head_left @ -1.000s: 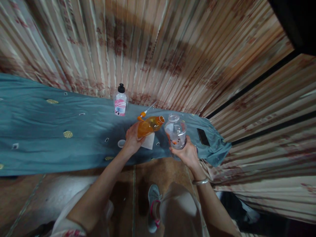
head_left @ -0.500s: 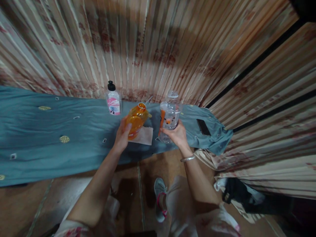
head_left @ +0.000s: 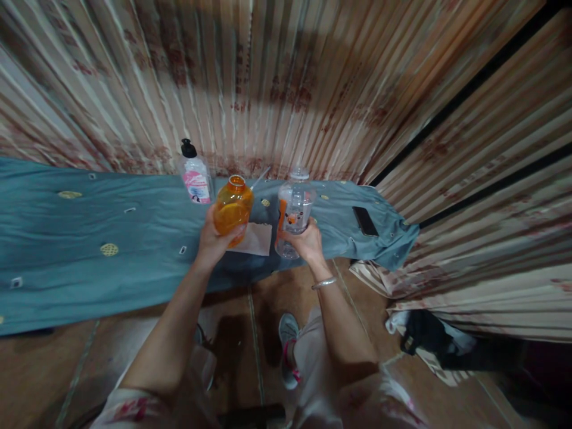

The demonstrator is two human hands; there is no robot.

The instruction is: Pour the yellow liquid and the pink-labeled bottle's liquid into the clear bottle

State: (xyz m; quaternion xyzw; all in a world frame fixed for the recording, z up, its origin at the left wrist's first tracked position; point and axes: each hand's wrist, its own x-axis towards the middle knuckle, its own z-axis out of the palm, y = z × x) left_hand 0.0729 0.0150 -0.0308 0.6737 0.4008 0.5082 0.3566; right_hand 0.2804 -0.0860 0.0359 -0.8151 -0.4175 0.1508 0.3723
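Observation:
In my left hand [head_left: 213, 238] is an orange see-through bottle [head_left: 233, 207] with an open mouth, held nearly upright above the cloth. My right hand [head_left: 306, 241] grips the lower part of a clear plastic bottle [head_left: 295, 199] that has an orange label and dark spots. Beneath and between the two bottles lies a pale sheet of paper [head_left: 257, 240]. A pump-top bottle [head_left: 195, 179] with a black cap and pink label stands behind my left hand. Behind the orange bottle a thin whitish stick [head_left: 260, 179] leans; its lower end is hidden.
A blue-green patterned cloth [head_left: 147, 238] covers the long narrow table. A black phone [head_left: 365, 221] lies on its right end. Pleated floral curtains [head_left: 268, 77] hang behind and to the right. Dark and pale fabric items [head_left: 429, 336] lie on the floor at right.
My left hand has turned the orange bottle from a rightward tilt to nearly upright. The view has shifted slightly, and my right hand still holds the clear bottle.

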